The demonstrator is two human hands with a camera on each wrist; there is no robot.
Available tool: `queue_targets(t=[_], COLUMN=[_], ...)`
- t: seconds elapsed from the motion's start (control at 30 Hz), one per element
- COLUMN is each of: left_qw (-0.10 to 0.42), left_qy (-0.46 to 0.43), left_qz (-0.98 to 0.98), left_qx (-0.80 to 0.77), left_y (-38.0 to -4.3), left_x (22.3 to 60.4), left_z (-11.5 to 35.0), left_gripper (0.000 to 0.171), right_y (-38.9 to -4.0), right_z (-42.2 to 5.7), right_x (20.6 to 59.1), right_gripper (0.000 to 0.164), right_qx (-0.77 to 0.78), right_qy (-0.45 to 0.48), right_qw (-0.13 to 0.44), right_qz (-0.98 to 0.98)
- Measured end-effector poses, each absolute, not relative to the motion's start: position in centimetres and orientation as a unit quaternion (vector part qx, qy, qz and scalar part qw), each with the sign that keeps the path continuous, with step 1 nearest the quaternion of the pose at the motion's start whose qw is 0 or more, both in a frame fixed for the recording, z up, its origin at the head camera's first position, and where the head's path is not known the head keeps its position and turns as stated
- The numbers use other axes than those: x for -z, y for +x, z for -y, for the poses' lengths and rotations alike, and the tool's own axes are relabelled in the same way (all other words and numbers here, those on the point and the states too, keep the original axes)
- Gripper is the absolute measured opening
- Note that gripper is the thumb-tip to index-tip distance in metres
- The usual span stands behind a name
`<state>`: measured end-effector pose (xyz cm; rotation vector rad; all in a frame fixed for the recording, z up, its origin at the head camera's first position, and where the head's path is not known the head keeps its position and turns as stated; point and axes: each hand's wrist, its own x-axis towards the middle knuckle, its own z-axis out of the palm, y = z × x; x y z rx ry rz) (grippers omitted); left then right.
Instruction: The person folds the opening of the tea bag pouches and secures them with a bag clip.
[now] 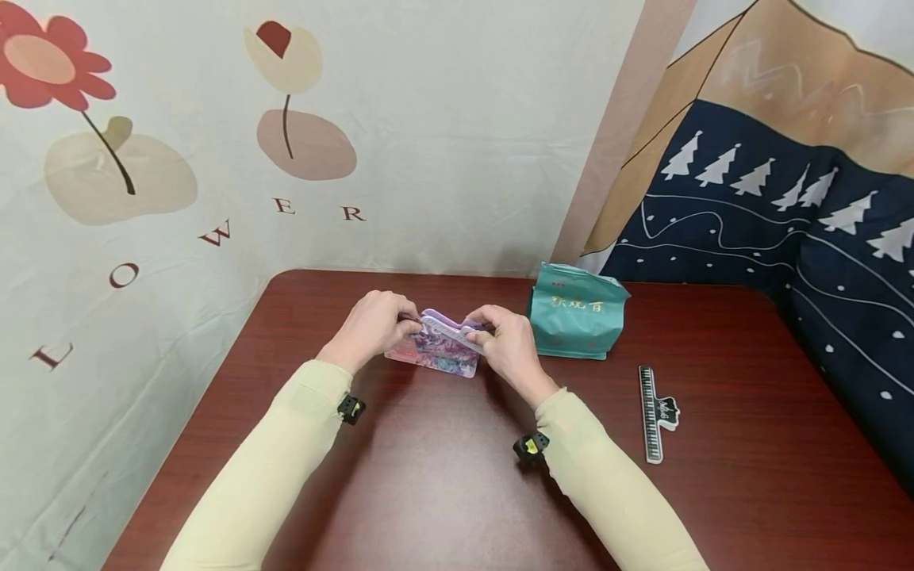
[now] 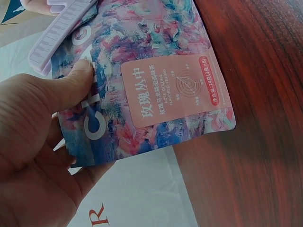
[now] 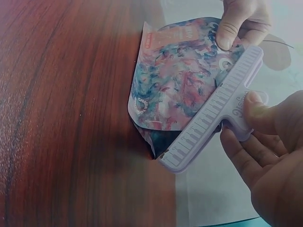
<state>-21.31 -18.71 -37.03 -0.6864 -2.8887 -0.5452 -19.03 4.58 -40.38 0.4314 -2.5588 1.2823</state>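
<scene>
A colourful pink and blue tea pouch (image 2: 142, 42) stands near the back of the table. My left hand (image 1: 378, 323) pinches its top corner between thumb and fingers. In my right hand (image 1: 508, 341) is a lilac clip (image 3: 213, 113) with a piano-key pattern, its handle held between thumb and fingers. In the right wrist view the clip's long bar lies slantwise across the pouch's top edge. Part of the pouch's dark side fold shows below the bar there. The clip's far end comes close to my left thumb.
Behind my right hand stands a teal bag (image 1: 578, 313) with gold lettering. A black-and-white piano-key clip (image 1: 651, 416) lies on the right of the brown table (image 1: 443, 492). A printed cloth (image 1: 457, 143) hangs along the table's back edge.
</scene>
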Motion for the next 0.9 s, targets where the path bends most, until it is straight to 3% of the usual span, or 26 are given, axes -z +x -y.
queue_targets(t=[0.9], left_qw=[0.07], left_qy=[-0.23], left_qz=[0.955], left_qx=[0.176], left_y=[-21.49], left_x=[37.09], left_z=[18.66], left_gripper=[0.008], right_y=[-19.33], right_z=[-4.35], right_x=[40.66], right_gripper=[0.012], right_qx=[-0.477], right_qy=[0.143], right_qw=[0.119], right_qz=[0.859])
